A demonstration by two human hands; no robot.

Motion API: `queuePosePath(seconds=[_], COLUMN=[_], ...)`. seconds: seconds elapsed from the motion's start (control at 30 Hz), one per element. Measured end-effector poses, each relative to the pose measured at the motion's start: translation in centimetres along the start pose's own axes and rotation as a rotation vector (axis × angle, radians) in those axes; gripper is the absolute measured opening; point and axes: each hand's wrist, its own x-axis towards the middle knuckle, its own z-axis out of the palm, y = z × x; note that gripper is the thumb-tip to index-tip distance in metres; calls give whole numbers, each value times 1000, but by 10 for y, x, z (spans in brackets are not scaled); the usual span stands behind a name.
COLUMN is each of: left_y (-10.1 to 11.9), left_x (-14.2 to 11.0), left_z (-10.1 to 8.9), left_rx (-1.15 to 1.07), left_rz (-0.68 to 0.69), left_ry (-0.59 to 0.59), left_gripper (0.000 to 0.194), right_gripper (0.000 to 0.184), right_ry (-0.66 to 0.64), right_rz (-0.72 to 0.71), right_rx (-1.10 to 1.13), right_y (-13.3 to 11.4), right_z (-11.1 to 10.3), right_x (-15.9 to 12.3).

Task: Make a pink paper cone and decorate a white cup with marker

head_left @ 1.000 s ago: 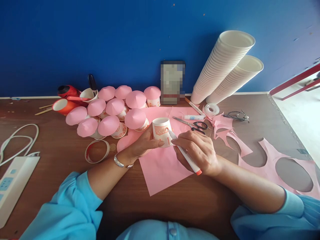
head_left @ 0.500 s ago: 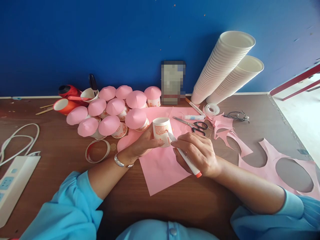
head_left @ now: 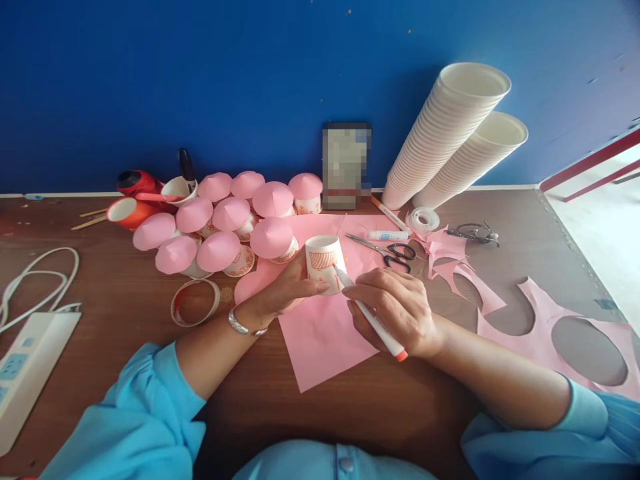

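A white paper cup (head_left: 324, 245) with an orange striped drawing on its side is held in my left hand (head_left: 287, 288), thumb across its lower part. My right hand (head_left: 397, 310) grips a white marker pen (head_left: 377, 327) with an orange end, and its tip meets the cup's side by the drawing. Beneath the cup lies a pink paper sheet (head_left: 320, 347). Left of my hands stand several decorated cups topped with pink paper cones (head_left: 219, 251). Scissors (head_left: 385, 251) with black handles lie open just beyond my right hand.
Two tall stacks of white paper cups (head_left: 440, 127) lean by the blue wall. A glue stick (head_left: 389, 235), a clear tape roll (head_left: 423, 219) and pink paper offcuts (head_left: 540, 333) lie to the right. At left are a tape ring (head_left: 195, 322) and a power strip (head_left: 37, 360).
The marker has shifted slightly, its tip a little left and its orange end a little right and down. My left hand and the cup stay in place.
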Motion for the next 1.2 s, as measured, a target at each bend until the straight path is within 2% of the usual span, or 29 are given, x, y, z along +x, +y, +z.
queuePosePath(seconds=[0.3, 0.53, 0.6, 0.7, 0.77, 0.87, 1.03, 1.2], left_y=[3, -2, -8, -15, -18, -18, -13, -5], left_x=[1, 3, 4, 6, 6, 7, 7, 6], left_z=[3, 3, 0, -4, -6, -7, -4, 0], left_rx=[-44, -129, -166, -198, -199, -193, -201, -186], left_rz=[39, 77, 87, 107, 120, 141, 103, 72], left_ry=[-27, -28, -3, 31, 4, -39, -13, -9], left_gripper=[32, 36, 41, 51, 57, 56, 53, 41], right_gripper=[25, 19, 20, 21, 15, 8, 6, 4], right_ry=[89, 60, 89, 121, 124, 158, 169, 173], right_rz=[2, 52, 122, 321, 460, 593, 640, 672], right_rx=[-43, 40, 126, 297, 404, 547, 647, 678], right_y=[5, 9, 9, 9, 9, 10, 9, 9], right_z=[-2, -1, -2, -3, -3, -2, 2, 7], right_x=[3, -2, -2, 0, 1, 2, 2, 1])
